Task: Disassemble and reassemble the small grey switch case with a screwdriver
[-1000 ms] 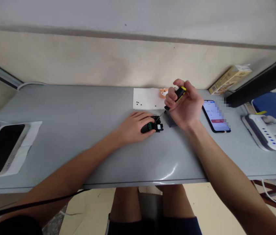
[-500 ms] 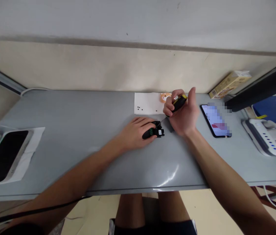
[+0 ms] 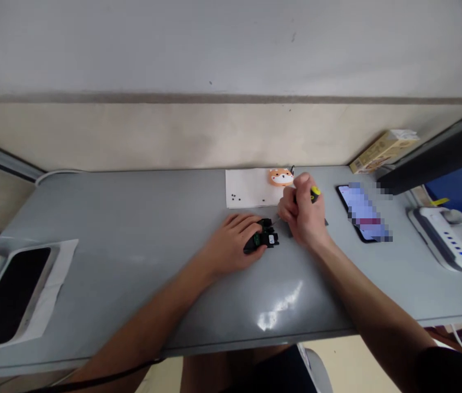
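My left hand (image 3: 233, 240) rests on the grey table (image 3: 132, 229), fingers curled over a small black device (image 3: 261, 238) with a green patch and a white label, pinning it down. My right hand (image 3: 302, 215) is closed round a black screwdriver with a yellow end (image 3: 315, 192). Its thin shaft slants down and left to the device's far end. Behind the hands lies a white paper sheet (image 3: 251, 188) with several tiny black screws (image 3: 234, 197) on it.
An orange animal-shaped trinket (image 3: 280, 177) sits at the paper's right edge. A lit phone (image 3: 364, 213) lies to the right, then a white power strip (image 3: 446, 237). A cardboard box (image 3: 382, 150) leans on the wall. At far left, a dark-screened device (image 3: 5, 292) rests on white paper.
My right hand has dropped lower and closed tighter round the screwdriver, its handle now tilted flatter. The view has shifted upward. My left hand stays on the device.
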Available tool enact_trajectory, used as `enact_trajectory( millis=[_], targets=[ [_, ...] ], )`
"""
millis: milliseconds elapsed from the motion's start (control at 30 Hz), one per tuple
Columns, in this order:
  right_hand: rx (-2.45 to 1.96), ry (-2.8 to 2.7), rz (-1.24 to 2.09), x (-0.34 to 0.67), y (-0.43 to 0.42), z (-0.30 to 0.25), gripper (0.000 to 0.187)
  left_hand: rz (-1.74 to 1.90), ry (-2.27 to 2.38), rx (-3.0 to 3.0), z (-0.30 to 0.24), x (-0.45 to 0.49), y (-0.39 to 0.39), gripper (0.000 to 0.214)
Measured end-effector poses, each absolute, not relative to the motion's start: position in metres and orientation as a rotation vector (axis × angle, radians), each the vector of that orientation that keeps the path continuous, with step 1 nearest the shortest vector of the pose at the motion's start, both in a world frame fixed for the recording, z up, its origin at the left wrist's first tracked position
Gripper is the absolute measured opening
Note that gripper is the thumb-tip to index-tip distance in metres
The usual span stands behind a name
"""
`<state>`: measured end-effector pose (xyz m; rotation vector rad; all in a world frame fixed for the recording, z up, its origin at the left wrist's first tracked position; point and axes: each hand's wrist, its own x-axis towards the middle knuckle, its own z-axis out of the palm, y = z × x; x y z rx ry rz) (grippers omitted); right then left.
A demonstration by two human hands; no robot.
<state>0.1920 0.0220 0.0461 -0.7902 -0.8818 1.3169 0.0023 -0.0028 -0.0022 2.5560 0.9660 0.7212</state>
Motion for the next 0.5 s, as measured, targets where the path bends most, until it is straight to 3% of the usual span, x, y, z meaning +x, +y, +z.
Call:
enact_trajectory(
  millis=[300,500],
  targets=[
    [-0.607,-0.77,1.485,0.1978,0.0221,0.0492,0.027,0.756,0.967,2.568,-0.0051,0.0005,-0.0044,0.025],
    [-0.689,-0.776,1.486,0.1973,0.0236,0.0481,0.037,0.716,0.973,2.572,-0.0013,0.0004,-0.0038,0.024]
  ],
)
